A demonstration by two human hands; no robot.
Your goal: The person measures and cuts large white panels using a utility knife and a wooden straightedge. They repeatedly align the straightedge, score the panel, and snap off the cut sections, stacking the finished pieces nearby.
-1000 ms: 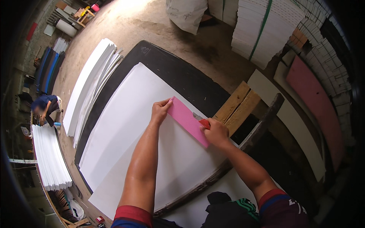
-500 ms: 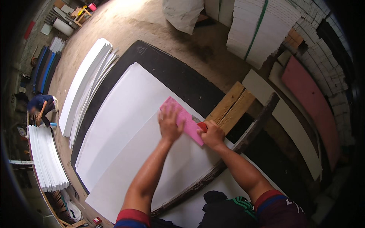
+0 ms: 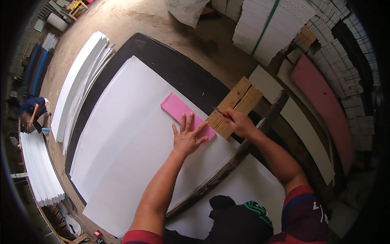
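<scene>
Left hand (image 3: pixel 187 137) spread wide, fingers splayed, pressed flat on pink strip (image 3: pixel 185 114). Strip laid across large white sheet (image 3: pixel 122 134), near sheet's right edge. Right hand (image 3: pixel 239 123) closed around thin red-handled tool (image 3: pixel 223 113), tip held over wooden planks (image 3: pixel 235 105), just beside strip's near end. Sheet carried on black board (image 3: pixel 170 61).

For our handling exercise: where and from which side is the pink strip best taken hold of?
Grip the pink strip at its free far end, coming from the upper left. It lies flat on the white sheet; the left hand covers its near end.
</scene>
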